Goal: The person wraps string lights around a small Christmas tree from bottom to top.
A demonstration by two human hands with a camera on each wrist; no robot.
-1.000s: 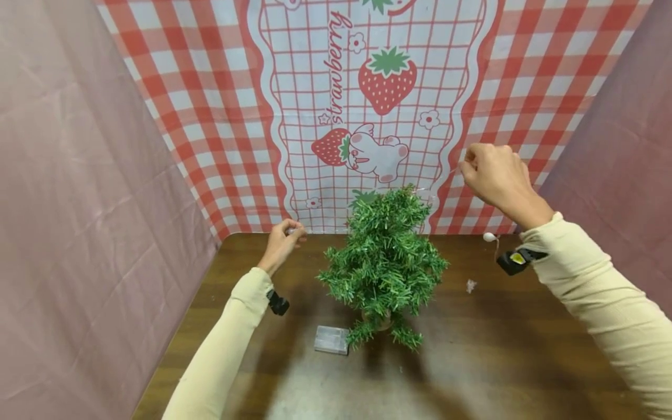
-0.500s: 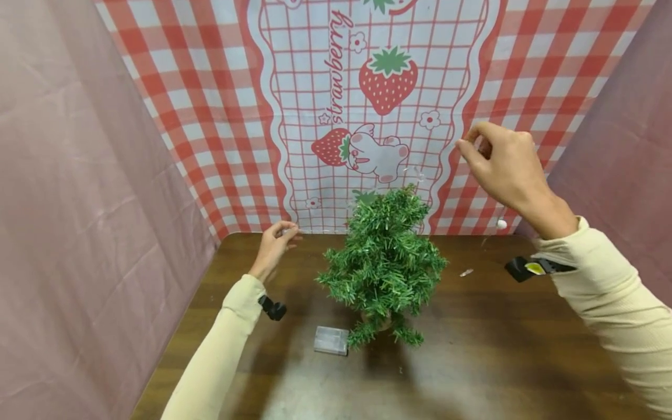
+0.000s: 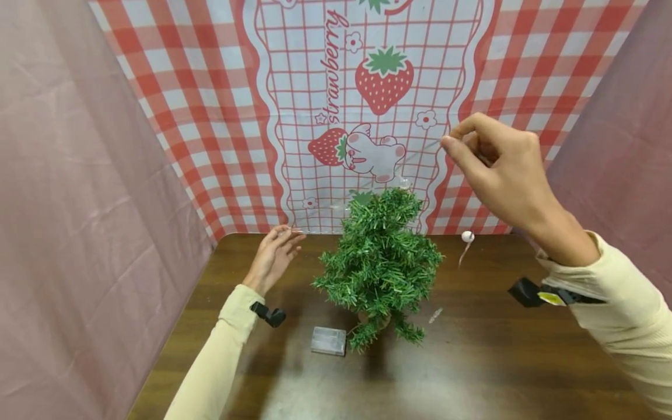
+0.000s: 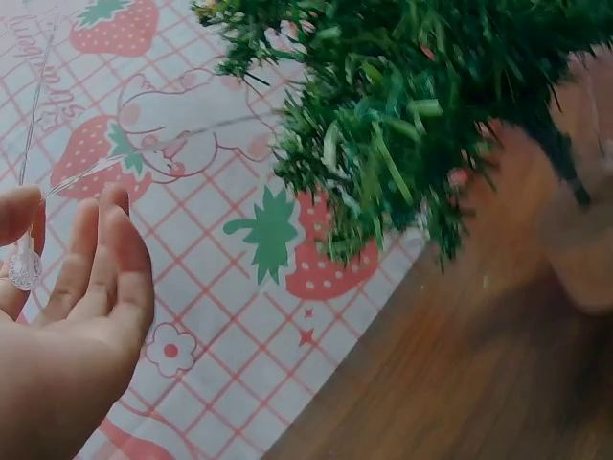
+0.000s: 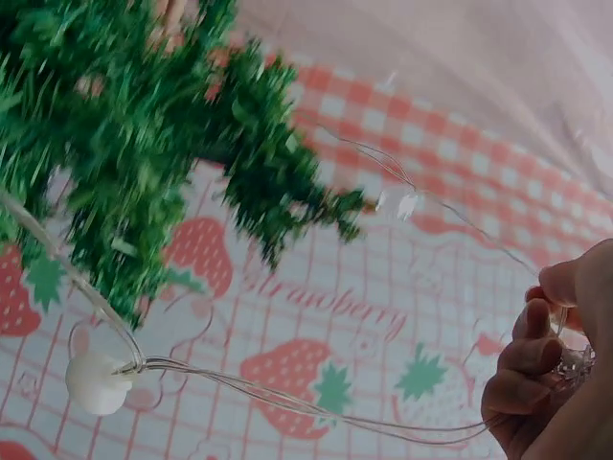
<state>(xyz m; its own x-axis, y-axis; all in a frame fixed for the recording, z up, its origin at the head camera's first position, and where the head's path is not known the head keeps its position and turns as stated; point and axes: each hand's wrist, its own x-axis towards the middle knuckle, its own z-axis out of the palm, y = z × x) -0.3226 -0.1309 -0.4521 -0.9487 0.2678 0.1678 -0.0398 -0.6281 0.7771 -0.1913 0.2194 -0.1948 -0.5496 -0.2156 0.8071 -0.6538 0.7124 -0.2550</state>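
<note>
A small artificial Christmas tree (image 3: 378,251) stands upright on the table. My left hand (image 3: 272,256), left of it, pinches the thin clear wire of a string of fairy lights between thumb and index finger. A clear bulb (image 4: 25,270) hangs at those fingers, the others spread loosely. Above and right of the treetop, my right hand (image 3: 506,175) pinches another stretch of wire (image 5: 287,402), with clear bulbs in the palm. The wire spans behind the treetop between my hands. A clear bulb (image 5: 397,201) is near the tip, and a white round bulb (image 3: 468,236) dangles below my right hand.
A clear flat box (image 3: 328,340), like a battery case, lies on the brown wooden table (image 3: 462,373) left of the tree's base. A checked strawberry cloth (image 3: 385,81) hangs behind. Pink fabric (image 3: 79,204) closes off both sides.
My right hand has risen and come nearer, drawing the wire straighter above the treetop. The dangling white bulb swings about. My left hand has shifted slightly left and down, its fingers spreading more.
</note>
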